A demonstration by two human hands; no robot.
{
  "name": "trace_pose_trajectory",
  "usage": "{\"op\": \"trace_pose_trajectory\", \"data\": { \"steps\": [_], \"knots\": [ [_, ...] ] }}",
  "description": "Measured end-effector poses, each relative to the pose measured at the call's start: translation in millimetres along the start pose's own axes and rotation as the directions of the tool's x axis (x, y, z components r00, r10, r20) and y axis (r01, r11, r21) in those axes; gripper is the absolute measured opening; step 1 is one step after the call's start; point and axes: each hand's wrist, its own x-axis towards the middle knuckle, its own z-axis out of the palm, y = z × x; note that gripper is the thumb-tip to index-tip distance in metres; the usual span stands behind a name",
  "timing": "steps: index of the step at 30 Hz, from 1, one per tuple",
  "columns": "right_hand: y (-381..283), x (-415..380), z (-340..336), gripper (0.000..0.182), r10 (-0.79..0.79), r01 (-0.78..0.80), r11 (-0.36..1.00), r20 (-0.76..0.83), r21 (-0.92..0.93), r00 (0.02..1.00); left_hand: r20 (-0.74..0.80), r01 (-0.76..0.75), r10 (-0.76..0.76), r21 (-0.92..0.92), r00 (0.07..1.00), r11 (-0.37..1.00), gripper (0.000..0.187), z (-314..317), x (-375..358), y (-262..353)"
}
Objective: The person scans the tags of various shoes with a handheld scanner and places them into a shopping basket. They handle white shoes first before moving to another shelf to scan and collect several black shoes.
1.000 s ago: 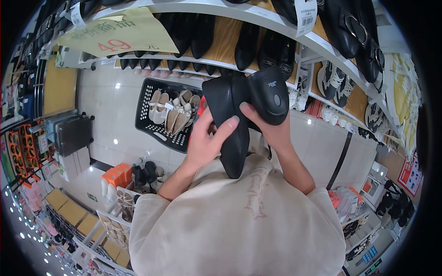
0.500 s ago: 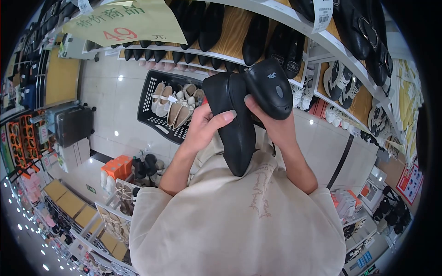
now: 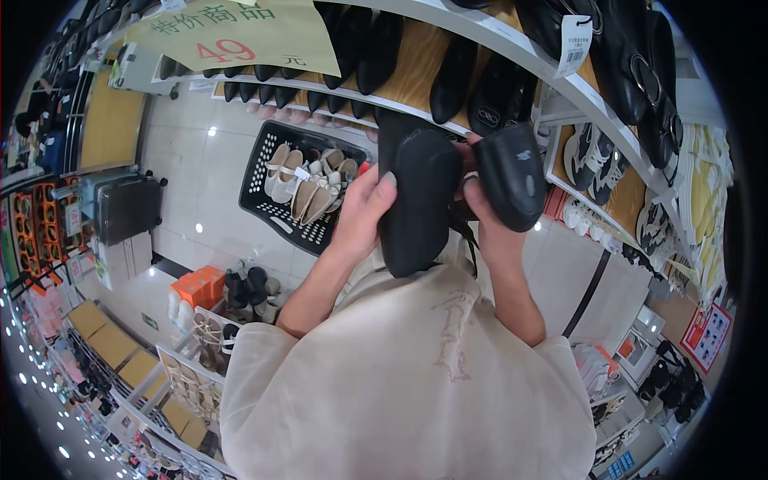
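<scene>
in the head view, take the black basket (image 3: 278,222) on the floor (image 3: 196,180) as your landmark. the black shoe (image 3: 424,200) is held up to the right of the basket, in front of your shirt (image 3: 416,384), its narrower end pointing down towards you. your left hand (image 3: 364,212) is curled around the shoe's left side, thumb pressed to it and the other fingers mostly hidden behind. a dark part shows behind the shoe's upper end; you cannot tell whether it belongs to a second shoe.

farther right of the basket, your right hand (image 3: 492,224) is closed around the black scanner (image 3: 512,178), its thumb on the side nearer the shoe. that grip is partly hidden by the scanner, which sits just beside the shoe; whether they touch is unclear.

inside the basket lie pale shoes (image 3: 312,198), with a white tag among them. a bit of red shows between the basket and your left hand. beyond the basket is the display shelf (image 3: 416,68) with dark pointed shoes, and the yellow sign (image 3: 240,36) reading 49 hangs at its edge. left of the basket stands the grey suitcase (image 3: 128,210); nearer you than the basket, to its left, are orange boxes (image 3: 198,286).
</scene>
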Motion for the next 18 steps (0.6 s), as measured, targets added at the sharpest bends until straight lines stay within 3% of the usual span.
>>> {"op": "trace_pose_trajectory", "data": {
  "steps": [2,3,4,5,7,8,10,12,14,17,18],
  "knots": [
    [-1.1,4.3,-3.0,0.044,0.008,-0.010,0.998,0.028,0.060,1.000,0.003,0.005,-0.005,-0.075,1.000,0.997,0.056,-2.8,2.9,-7.1],
    [-2.4,5.5,-3.3,0.052,0.015,-0.021,0.993,0.052,0.119,0.999,0.020,0.116,-0.115,-0.286,0.993,0.951,0.064,-2.9,4.0,-8.7],
    [-1.6,5.0,-1.2,0.047,0.004,-0.007,0.995,0.025,0.102,1.000,0.061,0.222,-0.220,-0.479,0.974,0.849,0.073,-3.8,5.3,-11.8],
    [-1.0,4.1,0.3,0.047,0.001,-0.003,0.995,0.025,0.100,1.000,0.063,0.220,-0.217,-0.479,0.974,0.850,0.073,-7.2,6.2,-17.4],
    [1.7,2.2,2.3,0.041,0.077,-0.077,0.997,0.001,0.029,0.997,0.265,0.289,-0.131,-0.745,0.955,0.601,0.073,-18.6,8.3,-33.5],
    [9.3,-0.5,-2.4,0.034,0.142,-0.142,0.990,0.030,-0.008,0.989,0.265,0.289,-0.130,-0.744,0.955,0.602,0.073,-24.4,9.9,-43.9],
    [16.3,-4.5,-4.4,0.036,0.195,-0.196,0.981,0.045,0.013,0.980,0.539,0.508,0.054,-0.819,0.840,0.268,0.075,-30.1,13.1,-62.0],
    [13.9,-7.5,-3.5,0.038,0.279,-0.288,0.954,0.098,0.082,0.955,0.498,0.479,0.014,-0.841,0.867,0.250,0.076,-18.6,12.7,-54.8],
    [6.9,-7.1,-0.1,0.036,0.264,-0.274,0.955,0.099,0.110,0.959,0.455,0.449,-0.031,-0.862,0.890,0.234,0.078,-18.1,11.5,-55.9],
    [8.3,-6.2,-3.2,0.033,0.238,-0.248,0.961,0.097,0.120,0.967,0.550,0.518,0.039,-0.806,0.834,0.286,0.078,-25.6,8.3,-60.3],
    [10.0,-5.8,-5.7,0.032,0.226,-0.235,0.967,0.095,0.100,0.969,0.496,0.474,-0.051,-0.789,0.867,0.390,0.078,-22.8,6.5,-54.6]
  ]
}}
